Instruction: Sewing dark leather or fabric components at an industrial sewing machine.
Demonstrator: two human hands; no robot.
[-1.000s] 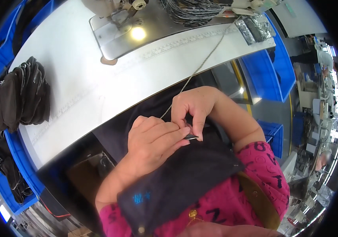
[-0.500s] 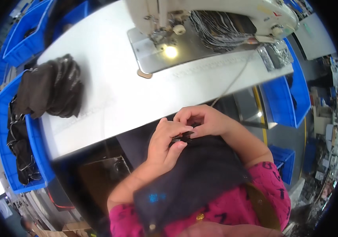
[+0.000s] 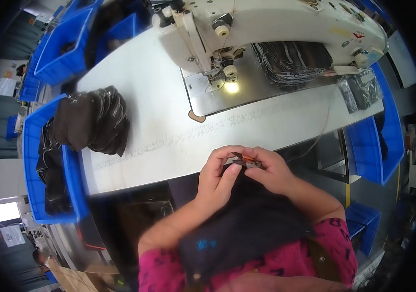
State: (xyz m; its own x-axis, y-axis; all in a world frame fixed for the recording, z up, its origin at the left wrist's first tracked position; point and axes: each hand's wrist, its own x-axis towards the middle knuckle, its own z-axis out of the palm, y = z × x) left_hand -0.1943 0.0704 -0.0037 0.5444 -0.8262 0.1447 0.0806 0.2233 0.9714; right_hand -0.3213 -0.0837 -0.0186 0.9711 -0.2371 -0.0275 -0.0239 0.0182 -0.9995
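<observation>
Both my hands meet over my dark apron (image 3: pixel 247 214), just in front of the table's near edge. My left hand (image 3: pixel 217 176) is closed, with its thumb and fingers pinching a small dark fabric piece (image 3: pixel 237 155). Opposite it, my right hand (image 3: pixel 271 170) curls around a small orange and grey tool (image 3: pixel 248 158) that looks like thread snips. The tool touches or lies very close to the fabric; fingers hide most of both. Beyond my hands stands a white sewing machine (image 3: pixel 285 24), its lamp lit beside the needle area.
A pile of dark fabric pieces (image 3: pixel 91 119) sits on the left of the white table (image 3: pixel 154 114). More striped dark pieces (image 3: pixel 293 61) lie stacked under the machine arm. A tan flat piece (image 3: pixel 197 116) and a plastic-wrapped pack (image 3: pixel 361 92) rest nearby. Blue bins (image 3: pixel 79 194) flank the table.
My view has shifted, so the machine and table sit lower and farther right in the picture. The orange part of the tool shows between my hands now; before, only dark material did.
</observation>
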